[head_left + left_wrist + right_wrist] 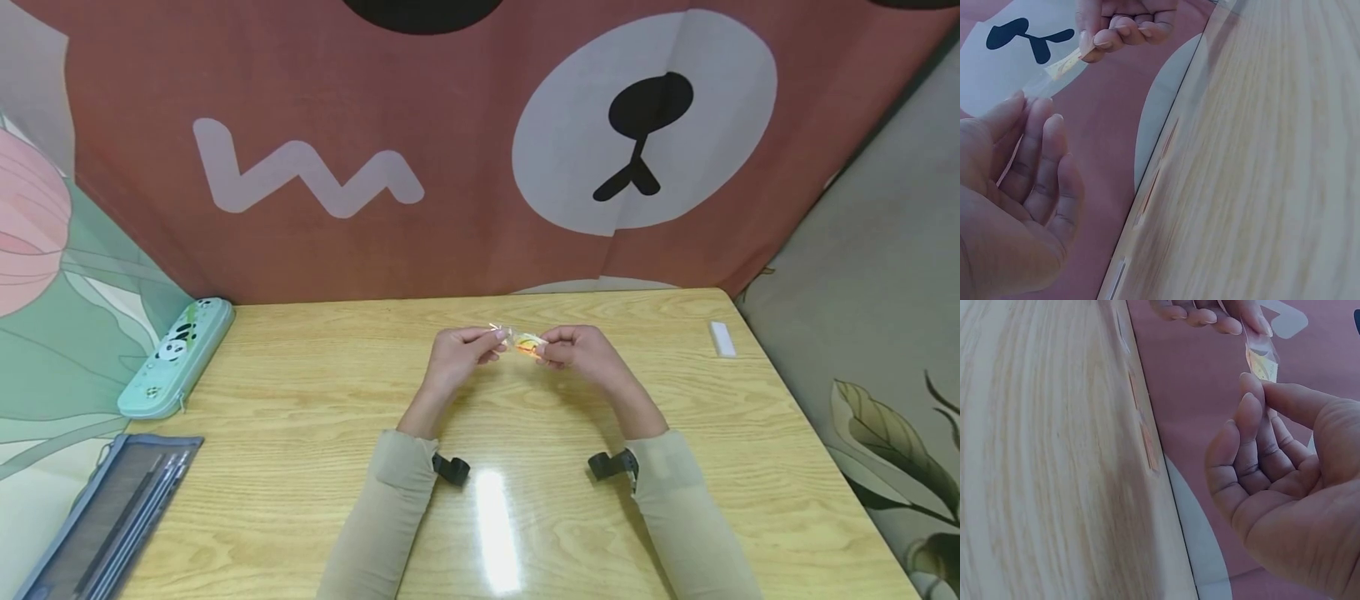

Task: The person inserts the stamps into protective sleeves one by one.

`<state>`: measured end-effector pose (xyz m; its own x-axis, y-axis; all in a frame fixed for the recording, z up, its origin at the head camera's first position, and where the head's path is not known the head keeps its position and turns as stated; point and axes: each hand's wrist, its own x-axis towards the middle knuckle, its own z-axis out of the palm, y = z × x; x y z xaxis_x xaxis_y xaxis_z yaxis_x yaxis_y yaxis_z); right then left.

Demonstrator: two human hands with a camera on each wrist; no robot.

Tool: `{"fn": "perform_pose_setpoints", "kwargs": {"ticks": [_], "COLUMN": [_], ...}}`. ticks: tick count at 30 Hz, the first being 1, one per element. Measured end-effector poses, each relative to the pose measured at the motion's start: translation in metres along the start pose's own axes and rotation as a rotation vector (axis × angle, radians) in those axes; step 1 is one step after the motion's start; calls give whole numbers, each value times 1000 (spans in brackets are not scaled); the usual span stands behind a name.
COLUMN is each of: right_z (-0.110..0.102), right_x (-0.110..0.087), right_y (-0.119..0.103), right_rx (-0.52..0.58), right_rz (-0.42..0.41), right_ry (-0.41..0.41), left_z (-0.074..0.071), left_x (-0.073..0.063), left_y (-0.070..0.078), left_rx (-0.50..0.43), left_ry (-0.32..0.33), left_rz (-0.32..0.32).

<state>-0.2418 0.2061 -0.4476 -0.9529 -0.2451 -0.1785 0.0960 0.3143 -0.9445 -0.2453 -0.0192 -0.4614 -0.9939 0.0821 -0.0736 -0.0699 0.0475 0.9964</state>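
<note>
Over the far part of the table, a small clear plastic packet (pixel 528 343) with yellow and orange colouring is stretched between two hands. My left hand (pixel 457 354) pinches its clear end between thumb and index finger. At the coloured end, the thumb and index finger of my right hand (pixel 587 354) pinch it. Both wrist views show the packet (pixel 1063 67) held up off the tabletop, the other fingers of each hand loosely bent. What lies inside the packet (pixel 1263 365) is too small to tell.
A teal pencil case (pixel 176 358) with a panda picture lies at the table's (pixel 300 483) far left. Nearer on the left is a blue-edged mesh pouch (pixel 168 440) holding long thin sticks. A small white block (pixel 723 340) lies far right. A reddish cloth (pixel 465 250) hangs behind.
</note>
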Motion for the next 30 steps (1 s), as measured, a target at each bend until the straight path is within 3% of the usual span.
{"fn": "perform_pose_setpoints", "kwargs": {"ticks": [6, 30], "right_z": [-2, -5], "right_x": [-2, -3], "right_y": [-2, -4], "right_rx": [11, -11], "right_rz": [6, 12], "right_ry": [-2, -5], "left_z": [1, 0], "left_x": [0, -2], "left_y": [0, 4], "left_rx": [-18, 41], "left_ry": [24, 16], "left_rz": [35, 36]}}
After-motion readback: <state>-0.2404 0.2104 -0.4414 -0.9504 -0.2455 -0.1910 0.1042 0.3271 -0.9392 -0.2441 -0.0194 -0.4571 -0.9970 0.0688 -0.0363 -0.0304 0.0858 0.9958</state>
